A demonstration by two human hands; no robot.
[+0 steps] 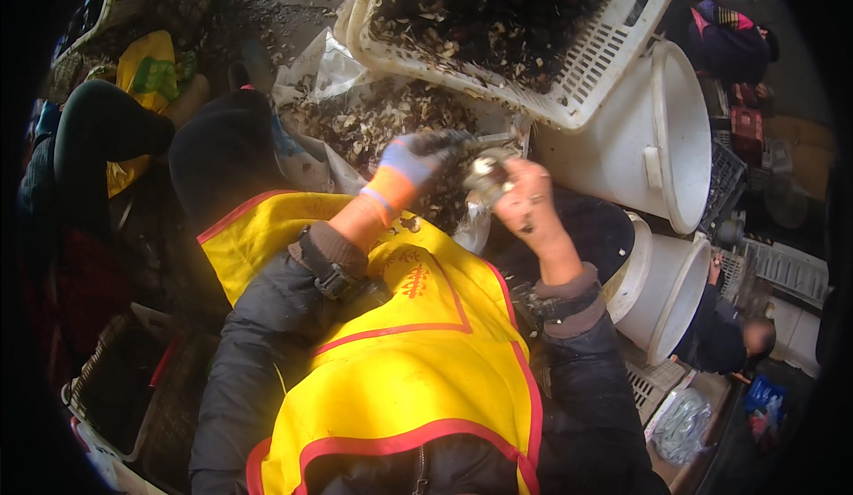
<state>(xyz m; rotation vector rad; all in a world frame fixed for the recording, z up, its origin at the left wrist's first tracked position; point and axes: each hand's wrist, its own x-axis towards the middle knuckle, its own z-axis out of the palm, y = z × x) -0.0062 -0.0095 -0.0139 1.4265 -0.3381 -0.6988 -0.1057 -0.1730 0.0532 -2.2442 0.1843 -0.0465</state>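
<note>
My left hand (pixel 404 171), in an orange and pale-purple glove with dark fingertips, is raised over a heap of pale and dark scraps (pixel 382 123). Motion blurs its fingers, so whether anything is between them cannot be told. Just to its right, my right hand (pixel 526 200), ungloved and smudged with dirt, has its fingers closed round a small dark-and-white piece (pixel 486 175); blur hides its kind. The heap sits in a white sack (pixel 324 64) beyond my hands. I wear a yellow apron (pixel 400 353) with red edging, speckled with a few scraps.
A white slotted crate (pixel 613 59) of dark pieces rests ahead, beside a large white bucket (pixel 680 139). A smaller white bucket (pixel 680 304) stands at right. Other people (pixel 733 339) are at right and left. A dark-filled crate (pixel 133 446) stands at lower left.
</note>
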